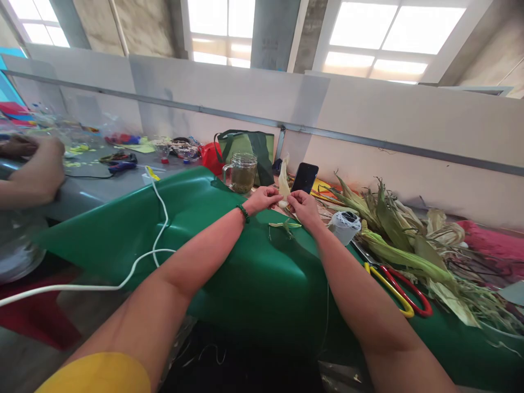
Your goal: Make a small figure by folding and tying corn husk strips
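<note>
Between my two hands a pale strip of corn husk [284, 177] stands upright, its lower end pinched in the fingertips. My left hand [264, 200], with a dark green bead bracelet at the wrist, is closed on its left side. From the right, my right hand [305, 207] grips the same husk. Just below them a small green-and-yellow husk piece with thin threads [285, 224] lies on the green sheet [262, 284]. Right of my right hand sits a spool of white thread [345, 226]. Scissors with red and yellow handles [399, 292] rest farther right.
A pile of corn husks [401, 229] spreads across the right. Behind my hands are a phone [305, 178], a glass mug [242, 173] and a green bag [245, 146]. A white cable [123, 281] crosses the left. At far left, another person's hand [43, 161] is blurred.
</note>
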Tool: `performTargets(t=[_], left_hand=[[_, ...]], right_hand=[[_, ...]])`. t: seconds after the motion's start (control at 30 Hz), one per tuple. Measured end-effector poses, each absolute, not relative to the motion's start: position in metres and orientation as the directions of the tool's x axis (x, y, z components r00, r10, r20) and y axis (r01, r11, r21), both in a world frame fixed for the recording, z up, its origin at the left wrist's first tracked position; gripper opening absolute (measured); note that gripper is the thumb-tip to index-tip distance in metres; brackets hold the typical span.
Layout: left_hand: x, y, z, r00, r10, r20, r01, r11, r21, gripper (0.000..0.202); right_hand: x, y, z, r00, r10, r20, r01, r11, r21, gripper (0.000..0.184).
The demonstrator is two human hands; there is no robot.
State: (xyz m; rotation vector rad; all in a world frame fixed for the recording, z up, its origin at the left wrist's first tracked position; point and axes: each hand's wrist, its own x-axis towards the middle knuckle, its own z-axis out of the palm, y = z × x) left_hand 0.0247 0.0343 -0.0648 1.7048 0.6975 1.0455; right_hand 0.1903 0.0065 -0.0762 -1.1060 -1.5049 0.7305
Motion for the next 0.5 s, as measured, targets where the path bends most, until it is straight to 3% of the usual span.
performTargets(t=[0.27,0.5], left_hand=[[0.0213,0.0327,-0.0621,0.457,0.845,0.278,-0.014,-0.306,0.952,0.02],[0.0227,0.0308,-0.0614,0.481,0.817,0.319,0.059,-0.393,0.917,0.023]], right_hand=[[0.1876,-0.0027,-0.0748,-0.068,0.931,0.359,0.272,0.364,-0.891,0.043],[0.1871,0.0017,-0.0785,-0.048,0.903,0.427,0.417,0.407,-0.812,0.028]])
